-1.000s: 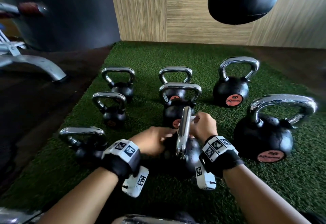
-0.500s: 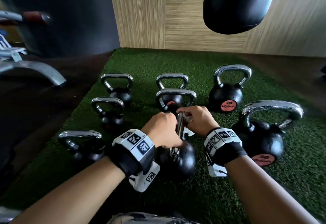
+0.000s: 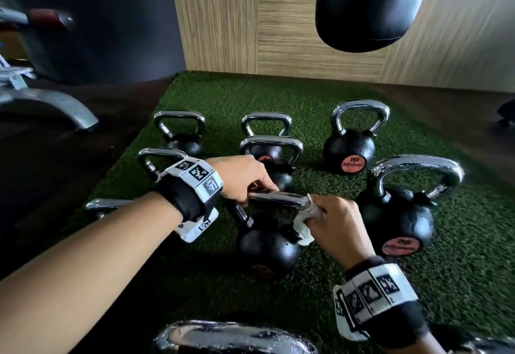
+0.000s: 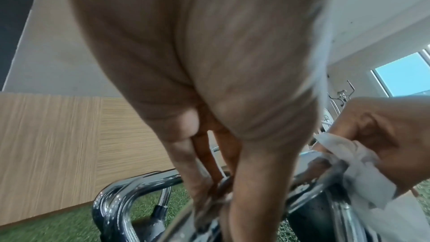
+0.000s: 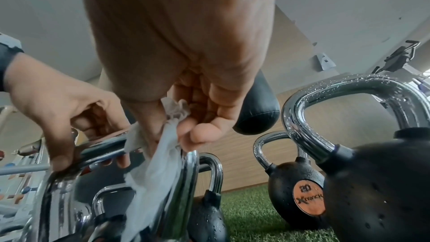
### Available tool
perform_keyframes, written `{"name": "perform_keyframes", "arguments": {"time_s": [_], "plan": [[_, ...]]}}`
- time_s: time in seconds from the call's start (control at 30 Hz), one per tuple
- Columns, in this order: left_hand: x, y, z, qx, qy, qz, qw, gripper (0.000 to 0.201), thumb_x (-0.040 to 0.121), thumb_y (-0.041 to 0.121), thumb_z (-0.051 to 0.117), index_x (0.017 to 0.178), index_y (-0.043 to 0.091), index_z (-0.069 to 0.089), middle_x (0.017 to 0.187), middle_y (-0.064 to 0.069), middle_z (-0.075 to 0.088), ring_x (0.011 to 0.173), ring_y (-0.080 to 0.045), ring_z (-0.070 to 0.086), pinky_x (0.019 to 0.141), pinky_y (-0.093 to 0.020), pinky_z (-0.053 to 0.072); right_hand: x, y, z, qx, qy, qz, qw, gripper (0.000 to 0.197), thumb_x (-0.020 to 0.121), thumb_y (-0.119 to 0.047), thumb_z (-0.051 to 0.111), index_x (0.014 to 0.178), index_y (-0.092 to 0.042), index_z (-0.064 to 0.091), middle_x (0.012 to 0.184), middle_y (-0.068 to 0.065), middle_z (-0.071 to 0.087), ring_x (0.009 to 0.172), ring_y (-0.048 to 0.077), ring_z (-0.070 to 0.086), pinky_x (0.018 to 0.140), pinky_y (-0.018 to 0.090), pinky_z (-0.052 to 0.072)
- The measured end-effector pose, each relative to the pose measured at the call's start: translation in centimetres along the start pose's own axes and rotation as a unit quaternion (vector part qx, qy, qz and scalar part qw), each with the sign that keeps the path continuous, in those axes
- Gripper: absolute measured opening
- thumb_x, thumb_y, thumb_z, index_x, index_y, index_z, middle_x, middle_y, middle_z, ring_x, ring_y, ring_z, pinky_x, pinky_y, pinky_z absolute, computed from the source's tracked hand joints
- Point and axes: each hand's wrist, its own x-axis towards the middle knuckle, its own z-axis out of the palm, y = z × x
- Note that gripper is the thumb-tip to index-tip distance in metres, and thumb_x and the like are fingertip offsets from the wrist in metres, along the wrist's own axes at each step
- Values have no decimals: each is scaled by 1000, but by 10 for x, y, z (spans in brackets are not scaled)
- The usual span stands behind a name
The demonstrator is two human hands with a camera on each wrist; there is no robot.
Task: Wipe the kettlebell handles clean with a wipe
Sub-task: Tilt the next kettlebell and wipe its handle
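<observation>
Glossy chrome handle [image 3: 278, 200], matt black kettlebell [image 3: 267, 250], crumpled white paper wipe [image 3: 305, 226], rough turf [image 3: 459, 256].

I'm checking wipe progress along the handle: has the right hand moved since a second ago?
Yes. The right hand with the wipe went from the handle's top, near the kettlebell behind, to its right corner.

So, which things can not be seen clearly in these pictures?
- Label of the kettlebell being wiped: head view, too dark to read.
- Handle's right leg: the wipe and right hand cover it.
- Left hand's fingers: left wrist view, blurred by motion.
- Near kettlebell: head view, cut off by the bottom edge.
- Far-left kettlebell: head view, behind the left forearm.
</observation>
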Motion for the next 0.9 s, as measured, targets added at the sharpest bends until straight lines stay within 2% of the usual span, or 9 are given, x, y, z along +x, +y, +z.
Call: {"name": "perform_keyframes", "arguments": {"time_s": [0.1, 0.27, 0.4, 0.47, 0.5, 0.57, 0.67, 0.77, 0.9], "plan": [[-5, -3, 7, -17, 31, -14, 999, 77, 77, 7, 78, 132, 57, 58, 72, 30, 55, 57, 18, 53, 49, -2, 33, 3, 2, 2, -6, -12, -2, 1000, 32, 74, -7, 68, 104, -17, 78, 82, 2, 74, 70, 10, 58, 67, 15, 37], [-8, -3, 14, -37, 52, -26, 998, 77, 78, 6, 80, 137, 51, 58, 97, 15, 66, 75, 0, 59, 70, -18, 47, 9, 7, 2, -11, -11, -3, 1000, 33, 79, -8, 70, 111, -15, 77, 82, 2, 71, 70, 13, 57, 60, 6, 32], [-20, 4, 22, -62, 99, -31, 993, 78, 82, 5, 76, 145, 45, 52, 121, 6, 72, 66, 4, 55, 57, -1, 37, 10, 0, -8, -10, -36, 29, 999, 28, 82, -12, 73, 109, -18, 78, 73, -8, 65, 68, 9, 58, 56, 2, 34], [-40, 9, 28, -105, 126, -14, 986, 82, 87, 11, 75, 154, 42, 39, 139, 7, 64, 100, -3, 67, 85, -4, 44, 5, -8, -23, -11, -93, 67, 993, 27, 79, -11, 75, 103, -24, 78, 68, -12, 63, 60, 5, 59, 54, 4, 38], [-54, 9, 30, -119, 144, -1, 982, 82, 89, 15, 75, 156, 42, 35, 146, 8, 58, 121, -7, 62, 101, -12, 42, 3, -14, -31, -8, -125, 94, 988, 25, 78, -11, 76, 98, -25, 77, 68, -9, 65, 54, 3, 59, 51, 10, 44], [-86, 6, 35, -158, 201, 20, 967, 79, 93, 14, 72, 156, 44, 33, 151, 10, 53, 134, -1, 51, 112, -16, 36, -4, -31, -48, 16, -155, 137, 978, 17, 79, -9, 74, 88, -22, 77, 71, 1, 72, 46, 4, 60, 43, 25, 49], [-133, 5, 47, -289, 291, 18, 912, 81, 95, 1, 64, 153, 49, 35, 135, 20, 65, 117, 8, 63, 105, -19, 48, -19, -69, -68, 95, -189, 144, 967, 15, 85, 6, 67, 92, -3, 77, 73, -2, 76, 56, 15, 65, 46, 26, 52], [-166, 16, 82, -413, 370, -41, 831, 82, 97, -8, 49, 156, 46, 31, 119, 27, 68, 105, 13, 65, 88, -2, 46, -35, -115, -75, 136, -213, 135, 958, 13, 85, 12, 66, 89, 4, 75, 76, 5, 77, 60, 12, 68, 53, 23, 56], [-187, 41, 137, -567, 349, -105, 739, 83, 92, -19, 37, 158, 32, 32, 125, 9, 69, 114, -7, 69, 85, -10, 50, -63, -159, -83, 201, -225, 163, 939, 18, 85, 6, 71, 101, -1, 75, 86, 11, 77, 75, 19, 71, 66, 23, 58]]}}
